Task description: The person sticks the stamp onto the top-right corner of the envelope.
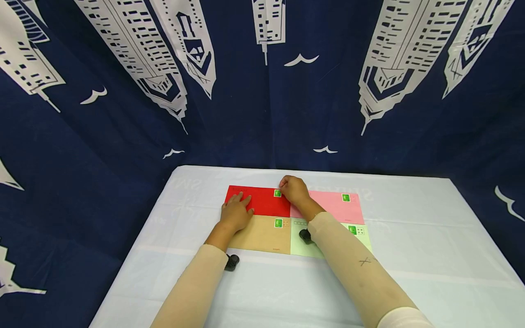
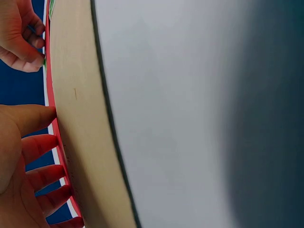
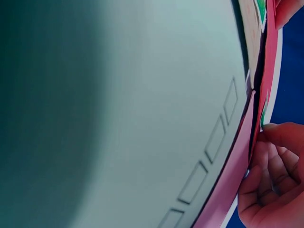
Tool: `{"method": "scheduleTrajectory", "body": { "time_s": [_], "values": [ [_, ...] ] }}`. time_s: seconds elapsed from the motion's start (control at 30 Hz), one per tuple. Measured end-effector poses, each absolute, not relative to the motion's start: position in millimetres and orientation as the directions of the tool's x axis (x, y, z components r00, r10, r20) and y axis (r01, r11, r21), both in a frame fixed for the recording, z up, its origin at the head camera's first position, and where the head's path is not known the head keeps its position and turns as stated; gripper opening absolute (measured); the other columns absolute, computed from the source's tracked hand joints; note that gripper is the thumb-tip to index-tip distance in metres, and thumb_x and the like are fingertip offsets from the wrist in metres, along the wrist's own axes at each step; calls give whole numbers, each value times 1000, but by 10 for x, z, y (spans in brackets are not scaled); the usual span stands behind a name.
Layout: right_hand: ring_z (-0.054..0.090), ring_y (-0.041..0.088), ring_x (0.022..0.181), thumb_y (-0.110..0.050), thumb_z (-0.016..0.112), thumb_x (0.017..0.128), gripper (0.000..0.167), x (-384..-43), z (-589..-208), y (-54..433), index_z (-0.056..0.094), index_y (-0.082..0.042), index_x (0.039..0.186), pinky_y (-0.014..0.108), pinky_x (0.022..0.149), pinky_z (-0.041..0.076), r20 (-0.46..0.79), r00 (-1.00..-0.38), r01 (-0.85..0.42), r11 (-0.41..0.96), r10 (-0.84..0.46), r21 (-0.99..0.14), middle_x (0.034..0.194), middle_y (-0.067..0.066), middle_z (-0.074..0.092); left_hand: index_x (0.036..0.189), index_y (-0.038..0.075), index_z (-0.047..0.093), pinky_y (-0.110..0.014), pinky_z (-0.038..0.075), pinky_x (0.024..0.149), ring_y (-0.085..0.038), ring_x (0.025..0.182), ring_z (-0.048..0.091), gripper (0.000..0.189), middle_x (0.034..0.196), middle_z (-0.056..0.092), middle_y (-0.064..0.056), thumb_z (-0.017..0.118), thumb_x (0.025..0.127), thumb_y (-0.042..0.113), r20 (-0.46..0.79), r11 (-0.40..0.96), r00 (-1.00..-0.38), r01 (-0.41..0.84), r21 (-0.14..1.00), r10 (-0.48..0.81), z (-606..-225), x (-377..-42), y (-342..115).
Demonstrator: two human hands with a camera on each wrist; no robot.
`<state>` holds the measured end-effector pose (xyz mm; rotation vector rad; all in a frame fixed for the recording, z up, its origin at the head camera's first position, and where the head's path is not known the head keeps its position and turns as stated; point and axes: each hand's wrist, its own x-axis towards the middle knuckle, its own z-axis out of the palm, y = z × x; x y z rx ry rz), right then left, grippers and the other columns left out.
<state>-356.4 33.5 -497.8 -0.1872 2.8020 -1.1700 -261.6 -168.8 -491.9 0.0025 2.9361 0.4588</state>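
In the head view my left hand [image 1: 236, 214] rests on the red envelope [image 1: 264, 206], fingers spread and tips pressing its surface. My right hand [image 1: 296, 191] is at the red envelope's upper right corner, over the boundary with the pink envelope [image 1: 334, 205]. Its fingers are curled, and in the right wrist view the thumb and fingertips pinch at the edge of a green stamp [image 3: 264, 115]. That stamp [image 1: 277, 193] lies at the red envelope's corner. A tan envelope [image 1: 262, 234] lies below the red one, and a light green envelope [image 1: 301, 246] is partly hidden under my right forearm.
The envelopes lie edge to edge on a white-covered table [image 1: 418, 255]. The pink, tan and light green envelopes also bear green stamps near their upper right corners. A dark blue cloth [image 1: 270, 114] with white building prints hangs behind the table.
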Motion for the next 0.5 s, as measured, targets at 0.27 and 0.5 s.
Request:
{"method": "scheduleTrajectory", "body": {
  "time_s": [0.27,0.5],
  "values": [
    [58,22,76,-8,66,93,3,-3539,-4934,330,67,-6,96,22,62,44,-48,-987,-77,726,-150,-684,84,10,66,154,17,44,-62,25,122,-36,155,26,58,165,32,-13,57,101,36,-149,954,-988,-14,300,33,-4907,-2613,-1676],
    [58,23,76,-5,63,92,5,-3553,-4958,332,67,-6,94,22,60,44,-37,-987,-88,723,-155,-685,83,10,66,154,18,44,-63,25,122,-36,155,25,58,166,32,-13,58,101,37,-155,952,-987,-18,304,31,-4938,-2637,-1686]
  ]
}}
